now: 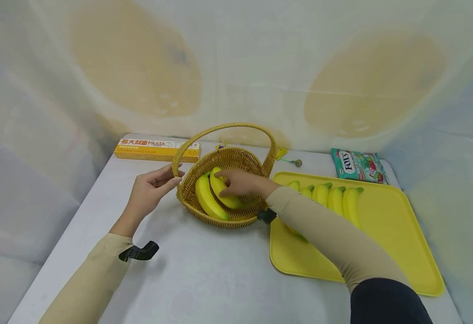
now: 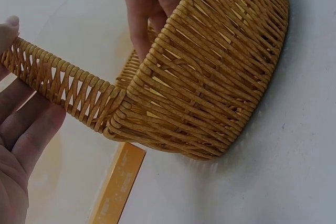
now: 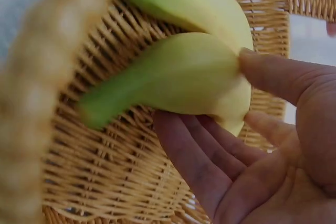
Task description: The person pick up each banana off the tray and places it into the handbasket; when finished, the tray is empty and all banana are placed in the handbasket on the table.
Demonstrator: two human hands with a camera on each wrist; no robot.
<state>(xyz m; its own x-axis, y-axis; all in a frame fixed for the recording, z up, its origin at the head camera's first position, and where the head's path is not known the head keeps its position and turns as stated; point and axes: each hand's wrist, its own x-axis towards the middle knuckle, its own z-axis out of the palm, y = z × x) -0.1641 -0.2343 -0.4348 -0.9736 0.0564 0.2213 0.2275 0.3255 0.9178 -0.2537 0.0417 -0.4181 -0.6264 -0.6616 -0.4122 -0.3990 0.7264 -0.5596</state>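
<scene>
One banana (image 3: 184, 74), in right hand (image 1: 242, 182), left hand (image 1: 151, 186) apart

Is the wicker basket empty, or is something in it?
Not empty: two bananas are inside the wicker basket, the right hand gripping one.

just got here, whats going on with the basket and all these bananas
A person's left hand holds the handle of a wicker basket on the table, while the right hand reaches inside and grips a banana. A second banana lies next to it in the basket. Several more bananas are lined up on the yellow tray at the right, partly hidden by the right arm.
</scene>
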